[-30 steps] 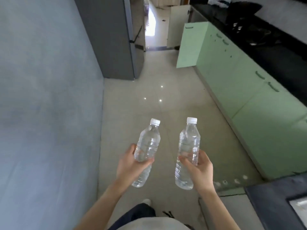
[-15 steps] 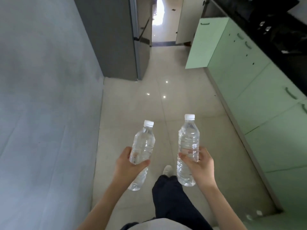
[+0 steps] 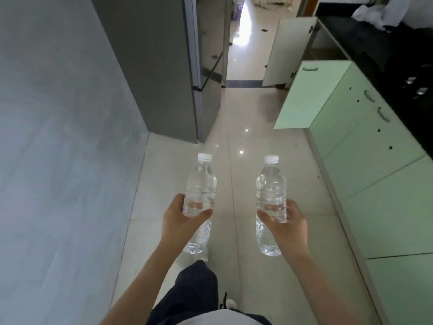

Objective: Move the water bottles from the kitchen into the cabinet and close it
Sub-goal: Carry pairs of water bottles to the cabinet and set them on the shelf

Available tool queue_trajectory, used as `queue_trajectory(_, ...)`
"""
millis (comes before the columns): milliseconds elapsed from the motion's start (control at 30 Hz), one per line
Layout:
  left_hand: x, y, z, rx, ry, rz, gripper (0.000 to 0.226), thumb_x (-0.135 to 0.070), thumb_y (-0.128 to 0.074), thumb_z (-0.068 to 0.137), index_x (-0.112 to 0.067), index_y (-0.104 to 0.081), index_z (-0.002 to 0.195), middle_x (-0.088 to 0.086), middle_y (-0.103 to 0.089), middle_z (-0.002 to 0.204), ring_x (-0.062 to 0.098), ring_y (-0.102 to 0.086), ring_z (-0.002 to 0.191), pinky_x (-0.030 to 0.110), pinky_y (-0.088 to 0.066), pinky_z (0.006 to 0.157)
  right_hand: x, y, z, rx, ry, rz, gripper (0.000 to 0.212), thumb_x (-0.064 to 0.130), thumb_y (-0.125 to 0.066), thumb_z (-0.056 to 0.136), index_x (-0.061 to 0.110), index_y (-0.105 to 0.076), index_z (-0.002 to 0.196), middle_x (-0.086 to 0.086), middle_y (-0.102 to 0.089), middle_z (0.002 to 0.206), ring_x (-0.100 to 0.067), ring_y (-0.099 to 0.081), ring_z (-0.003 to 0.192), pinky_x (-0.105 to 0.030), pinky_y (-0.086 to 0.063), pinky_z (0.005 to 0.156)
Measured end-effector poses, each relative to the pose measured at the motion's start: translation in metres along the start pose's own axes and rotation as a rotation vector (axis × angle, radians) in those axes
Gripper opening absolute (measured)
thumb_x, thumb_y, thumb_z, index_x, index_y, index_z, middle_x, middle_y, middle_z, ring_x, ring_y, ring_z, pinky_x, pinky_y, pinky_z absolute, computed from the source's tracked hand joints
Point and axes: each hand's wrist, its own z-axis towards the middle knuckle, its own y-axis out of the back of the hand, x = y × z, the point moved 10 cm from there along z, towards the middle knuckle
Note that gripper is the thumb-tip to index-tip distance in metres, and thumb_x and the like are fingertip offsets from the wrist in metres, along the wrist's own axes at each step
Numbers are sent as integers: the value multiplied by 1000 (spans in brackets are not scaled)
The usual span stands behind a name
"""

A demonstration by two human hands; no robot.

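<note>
I hold two clear water bottles with white caps upright in front of me, over the tiled floor. My left hand (image 3: 181, 221) grips the left bottle (image 3: 201, 184) around its middle. My right hand (image 3: 287, 222) grips the right bottle (image 3: 270, 181) the same way. Ahead on the right, a light green cabinet door (image 3: 309, 97) stands open into the walkway. A second, white door (image 3: 288, 50) hangs open just behind it. What is inside those cabinets is hidden.
A grey wall (image 3: 58, 137) runs along my left. A tall grey fridge (image 3: 164, 66) stands ahead on the left. Green cabinets (image 3: 375, 184) under a black countertop (image 3: 379, 43) line the right. A doorway (image 3: 246, 38) opens to a bright room.
I have walked forward down the kitchen aisle. The fridge and the open green door are nearer. Both bottles stay in my hands and have turned more upright.
</note>
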Motion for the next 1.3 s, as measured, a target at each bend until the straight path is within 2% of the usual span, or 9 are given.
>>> queue_trajectory(200, -25, -13, 154, -2, 14, 25, 36, -33, -86, 67, -23, -56, 86, -5, -67, 80, 10, -64, 72, 21, -46, 60, 31, -85, 134, 46, -10, 20, 41, 15, -89, 65, 27, -63, 93, 10, -74, 81, 3, -68, 67, -16, -50, 62)
queue_trajectory(333, -83, -11, 266, 31, -30, 74, 37, -38, -84, 70, -26, -54, 88, -6, -66, 81, 10, -63, 72, 19, -43, 58, 87, -124, 230, 18, 9, 16, 40, 16, -89, 66, 23, -64, 97, 10, -72, 83, 2, -66, 66, -5, -46, 54)
queue_trajectory(500, -166, -22, 394, 47, -108, 82, 36, -36, -85, 70, -26, -55, 87, -7, -66, 77, 7, -64, 68, 17, -43, 58, 147, -155, 346, -11, 35, 34, 45, 21, -89, 68, 19, -63, 105, 8, -71, 89, -2, -66, 79, -6, -46, 57)
queue_trajectory(633, -194, -62, 479, 66, -77, 65, 36, -35, -85, 69, -19, -58, 86, -3, -67, 73, 7, -63, 64, 16, -42, 56, 157, -162, 436, -49, 15, -2, 45, 24, -89, 66, 18, -64, 104, 6, -73, 90, -4, -68, 78, -9, -48, 60)
queue_trajectory(833, -252, -159, 608, 128, -69, 77, 36, -34, -87, 68, -26, -57, 87, -8, -67, 74, -2, -63, 61, 12, -43, 54, 163, -148, 608, -98, -2, -69, 50, 28, -90, 65, 13, -64, 105, 0, -72, 91, -18, -68, 81, -27, -54, 68)
queue_trajectory(933, -310, -203, 674, 172, -99, 54, 37, -33, -87, 68, -25, -57, 90, -6, -68, 78, 3, -66, 66, 20, -49, 60, 193, -134, 694, -132, 19, -81, 45, 24, -90, 66, 17, -63, 101, 2, -70, 88, -16, -67, 79, -15, -47, 64)
queue_trajectory(1000, -357, -227, 717, 189, -124, 27, 37, -28, -87, 69, -26, -56, 91, -7, -68, 81, 5, -67, 70, 17, -49, 60, 218, -126, 750, -145, 34, -78, 43, 23, -90, 66, 17, -64, 100, 2, -71, 87, -15, -67, 80, -11, -44, 62)
queue_trajectory(1167, -440, -275, 814, 231, -157, -55, 38, -22, -87, 70, -24, -59, 97, -5, -70, 87, 4, -69, 72, 15, -51, 59, 256, -124, 870, -161, 35, -44, 48, 28, -90, 65, 17, -65, 104, 1, -73, 93, -17, -70, 84, -31, -56, 75)
queue_trajectory(1300, -467, -311, 898, 249, -110, -76, 40, -16, -86, 69, -16, -61, 100, 0, -71, 87, 6, -69, 70, 12, -49, 53, 261, -146, 955, -154, 9, -6, 46, 27, -90, 65, 14, -65, 102, -2, -73, 91, -17, -71, 81, -22, -55, 67)
